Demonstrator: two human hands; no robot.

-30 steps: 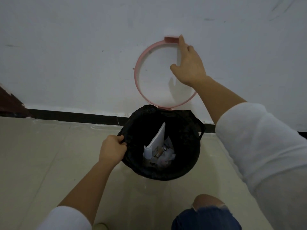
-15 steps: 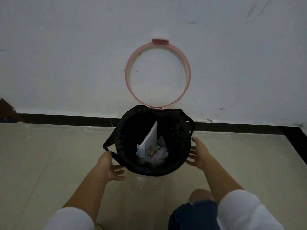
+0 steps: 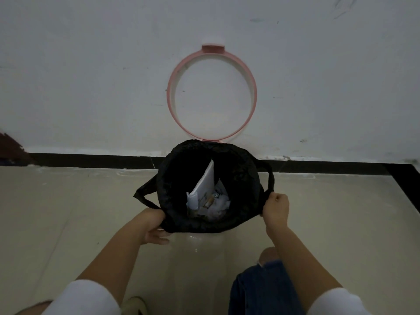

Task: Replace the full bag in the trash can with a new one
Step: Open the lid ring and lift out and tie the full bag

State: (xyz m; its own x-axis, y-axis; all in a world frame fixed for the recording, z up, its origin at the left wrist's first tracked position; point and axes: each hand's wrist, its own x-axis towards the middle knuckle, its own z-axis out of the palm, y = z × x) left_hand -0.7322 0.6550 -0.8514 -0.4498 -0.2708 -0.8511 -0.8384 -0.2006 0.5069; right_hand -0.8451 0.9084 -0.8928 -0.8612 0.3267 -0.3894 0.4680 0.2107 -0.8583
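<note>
A black trash bag (image 3: 241,178) lines a pale trash can (image 3: 202,248) on the floor by the wall. Inside lie a folded white paper (image 3: 204,180) and crumpled scraps. The bag's two handle loops stick out at left and right. My left hand (image 3: 152,228) grips the bag's folded rim at the lower left. My right hand (image 3: 276,206) is closed on the right handle loop (image 3: 270,178). The can's pink ring lid (image 3: 211,96) stands flipped up against the wall.
A white wall with a black baseboard (image 3: 91,160) runs behind the can. Beige floor tiles (image 3: 68,212) spread to both sides. My knee in blue jeans (image 3: 266,287) and a shoe (image 3: 134,305) are at the bottom.
My right hand left the pink ring and came down to the bag. Both hands went from open beside the rim to gripping the bag; the right handle loop is now pulled out.
</note>
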